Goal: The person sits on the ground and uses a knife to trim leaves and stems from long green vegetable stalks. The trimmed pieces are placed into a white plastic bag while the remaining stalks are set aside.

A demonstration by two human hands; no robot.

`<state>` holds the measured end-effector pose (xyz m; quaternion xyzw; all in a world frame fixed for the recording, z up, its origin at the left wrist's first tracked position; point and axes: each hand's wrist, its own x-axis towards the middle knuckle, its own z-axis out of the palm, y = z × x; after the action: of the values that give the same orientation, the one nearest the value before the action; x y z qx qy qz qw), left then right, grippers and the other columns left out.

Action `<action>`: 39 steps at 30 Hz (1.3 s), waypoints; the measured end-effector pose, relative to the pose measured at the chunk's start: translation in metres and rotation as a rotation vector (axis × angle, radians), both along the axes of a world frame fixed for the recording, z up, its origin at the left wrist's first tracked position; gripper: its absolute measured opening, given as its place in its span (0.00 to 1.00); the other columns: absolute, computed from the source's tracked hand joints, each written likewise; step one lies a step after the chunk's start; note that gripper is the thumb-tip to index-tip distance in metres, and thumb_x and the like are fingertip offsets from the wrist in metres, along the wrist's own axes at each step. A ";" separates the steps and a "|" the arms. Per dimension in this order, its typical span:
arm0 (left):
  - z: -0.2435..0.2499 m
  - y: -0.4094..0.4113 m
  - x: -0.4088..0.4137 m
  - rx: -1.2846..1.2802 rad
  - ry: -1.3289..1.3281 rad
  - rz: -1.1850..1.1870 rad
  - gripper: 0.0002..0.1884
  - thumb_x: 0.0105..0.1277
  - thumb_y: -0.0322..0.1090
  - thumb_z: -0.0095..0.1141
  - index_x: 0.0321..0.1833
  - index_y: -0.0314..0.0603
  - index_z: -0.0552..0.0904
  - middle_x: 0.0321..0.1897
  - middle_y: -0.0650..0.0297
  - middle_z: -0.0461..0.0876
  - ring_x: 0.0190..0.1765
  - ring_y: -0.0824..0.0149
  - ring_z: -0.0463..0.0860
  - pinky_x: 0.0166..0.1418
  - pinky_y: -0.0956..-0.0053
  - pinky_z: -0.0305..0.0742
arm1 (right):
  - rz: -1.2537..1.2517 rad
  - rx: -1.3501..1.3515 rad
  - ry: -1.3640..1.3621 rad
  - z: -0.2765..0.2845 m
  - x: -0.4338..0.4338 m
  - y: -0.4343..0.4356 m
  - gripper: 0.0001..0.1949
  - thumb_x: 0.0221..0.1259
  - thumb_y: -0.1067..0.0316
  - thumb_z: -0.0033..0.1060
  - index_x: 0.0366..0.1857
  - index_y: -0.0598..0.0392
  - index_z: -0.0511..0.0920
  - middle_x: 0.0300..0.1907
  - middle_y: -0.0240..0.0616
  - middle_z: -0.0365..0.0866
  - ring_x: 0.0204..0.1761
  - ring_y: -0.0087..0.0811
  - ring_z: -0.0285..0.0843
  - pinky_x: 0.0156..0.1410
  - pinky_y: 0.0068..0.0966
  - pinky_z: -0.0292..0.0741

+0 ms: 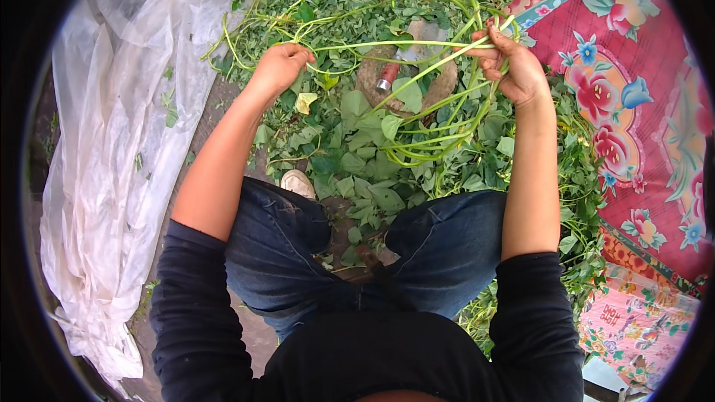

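Observation:
Long green vine stems (447, 137) stretch and loop between my two hands. My left hand (284, 67) is closed on some of them, above the left side of the leaf heap. The stems' other ends lie in my right hand (511, 64), pinched between thumb and fingers, with several loops hanging below it. Between the hands, a cleaver with a red handle (389, 73) and a broad metal blade (425, 39) rests on a wooden block (368, 75). Stems and leaves partly cover the block and blade.
Loose green leaves (357, 156) are heaped around the block and between my feet. Crumpled clear plastic sheeting (128, 123) lies along the left. A red flowered cloth (642, 123) covers the right side, above a pink patterned cloth (637, 318). My shoe (298, 183) stands beside the leaves.

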<state>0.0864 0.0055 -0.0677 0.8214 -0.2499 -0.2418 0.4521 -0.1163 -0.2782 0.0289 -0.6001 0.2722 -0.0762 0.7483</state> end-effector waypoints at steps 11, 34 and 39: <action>0.015 0.009 -0.040 -0.067 0.234 -0.503 0.20 0.55 0.37 0.62 0.50 0.41 0.77 0.36 0.65 0.78 0.36 0.73 0.74 0.42 0.77 0.71 | -0.069 0.295 -0.182 -0.001 -0.015 -0.016 0.13 0.69 0.62 0.38 0.39 0.62 0.71 0.44 0.67 0.74 0.19 0.16 0.61 0.17 0.09 0.57; 0.001 0.017 0.017 0.168 -0.165 0.080 0.10 0.56 0.35 0.52 0.36 0.39 0.81 0.30 0.60 0.81 0.35 0.69 0.78 0.43 0.75 0.71 | -0.061 0.228 -0.116 0.001 -0.016 -0.008 0.17 0.69 0.60 0.35 0.46 0.65 0.69 0.40 0.60 0.78 0.19 0.19 0.67 0.17 0.09 0.58; -0.002 0.020 0.030 -0.106 -0.097 0.518 0.13 0.56 0.36 0.53 0.36 0.32 0.81 0.30 0.55 0.81 0.34 0.67 0.79 0.41 0.73 0.71 | -0.086 0.203 -0.103 0.000 -0.003 0.008 0.16 0.69 0.62 0.35 0.46 0.67 0.69 0.41 0.62 0.77 0.20 0.20 0.68 0.18 0.08 0.59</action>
<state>0.1165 0.0253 -0.0694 0.8437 -0.0648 -0.0651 0.5288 -0.1197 -0.2703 0.0286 -0.5040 0.2651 -0.1111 0.8144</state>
